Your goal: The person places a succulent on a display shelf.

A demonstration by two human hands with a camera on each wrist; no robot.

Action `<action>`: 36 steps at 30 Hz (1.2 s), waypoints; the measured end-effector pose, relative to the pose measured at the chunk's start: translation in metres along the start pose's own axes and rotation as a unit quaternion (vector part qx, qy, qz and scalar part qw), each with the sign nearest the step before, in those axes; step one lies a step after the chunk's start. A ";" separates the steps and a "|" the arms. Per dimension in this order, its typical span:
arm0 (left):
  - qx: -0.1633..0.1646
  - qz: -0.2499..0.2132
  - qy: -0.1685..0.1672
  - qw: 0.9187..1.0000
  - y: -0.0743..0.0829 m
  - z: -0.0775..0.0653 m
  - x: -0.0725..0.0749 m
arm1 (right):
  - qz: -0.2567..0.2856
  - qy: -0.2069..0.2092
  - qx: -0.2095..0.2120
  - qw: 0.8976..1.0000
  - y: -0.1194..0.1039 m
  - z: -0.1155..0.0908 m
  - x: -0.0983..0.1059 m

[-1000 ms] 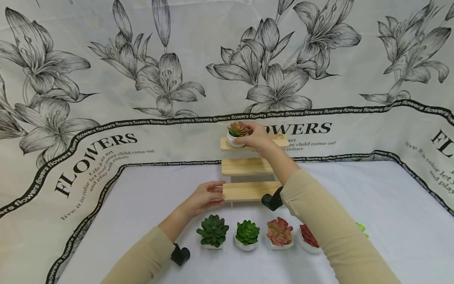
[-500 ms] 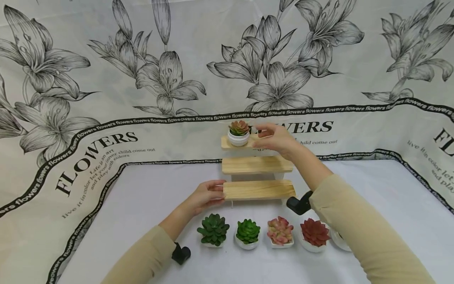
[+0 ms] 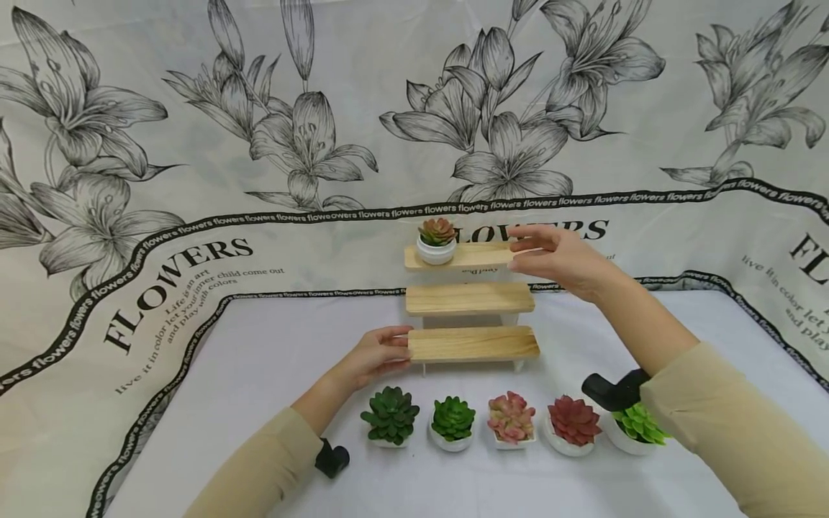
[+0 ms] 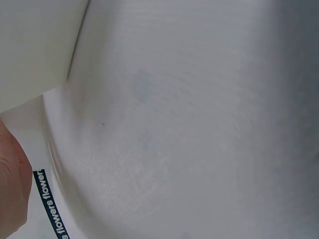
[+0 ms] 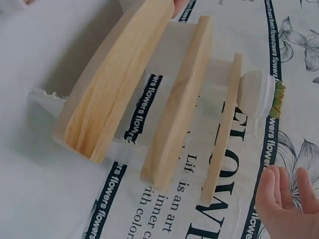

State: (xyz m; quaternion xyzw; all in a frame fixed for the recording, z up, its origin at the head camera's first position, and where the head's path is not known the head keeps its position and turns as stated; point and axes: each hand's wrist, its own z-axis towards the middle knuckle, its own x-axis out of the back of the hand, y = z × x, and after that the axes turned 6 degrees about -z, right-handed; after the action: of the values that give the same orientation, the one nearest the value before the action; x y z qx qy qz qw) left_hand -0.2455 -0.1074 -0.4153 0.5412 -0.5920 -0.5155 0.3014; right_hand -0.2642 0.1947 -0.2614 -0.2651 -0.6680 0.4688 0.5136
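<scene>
A three-tier wooden display stand [image 3: 473, 344] rises in steps at mid-table. My left hand [image 3: 376, 354] grips the left end of its lowest board; in the left wrist view only part of that hand [image 4: 12, 181] shows at the edge. On the left of the top board sits a reddish-green succulent in a round white pot [image 3: 437, 250]. My right hand [image 3: 562, 260], fingers relaxed and holding nothing, is at the right end of the top board. From the right wrist view, this hand [image 5: 289, 204] is apart from the boards, past the top one.
A row of potted succulents lies in front of the stand: dark green [image 3: 391, 416], bright green [image 3: 452, 419], pink [image 3: 511, 419], red [image 3: 573, 421] and light green [image 3: 637, 426], the last partly behind the right wrist camera [image 3: 615, 391]. A flower-print cloth [image 3: 324, 259] hangs behind.
My right hand has let go of the potted succulent on the top board and moved right, away from it. The left hand has stayed at the lowest board.
</scene>
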 end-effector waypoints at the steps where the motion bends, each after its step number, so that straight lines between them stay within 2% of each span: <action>1: -0.001 -0.001 0.000 1.000 0.000 0.000 0.000 | -0.003 0.000 0.003 1.000 0.000 -0.004 0.004; 9: 0.000 0.000 -0.002 1.000 0.001 0.001 -0.001 | -0.022 0.013 0.013 1.000 0.006 -0.035 0.029; 17: -0.003 0.005 -0.018 1.000 -0.001 0.001 0.002 | -0.041 0.005 0.037 0.998 0.021 -0.058 0.044; 26: -0.003 0.011 -0.029 1.000 -0.003 0.001 0.003 | -0.099 0.009 0.069 0.993 0.047 -0.089 0.060; 36: -0.011 0.010 -0.023 1.000 -0.002 -0.001 0.003 | -0.087 0.014 0.088 0.992 0.082 -0.122 0.070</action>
State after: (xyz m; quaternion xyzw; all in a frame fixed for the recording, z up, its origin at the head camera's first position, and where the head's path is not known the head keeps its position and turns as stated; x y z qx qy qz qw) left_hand -0.2447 -0.1102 -0.4172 0.5199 -0.5988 -0.5309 0.2989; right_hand -0.1838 0.3307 -0.3007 -0.1666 -0.6368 0.4759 0.5833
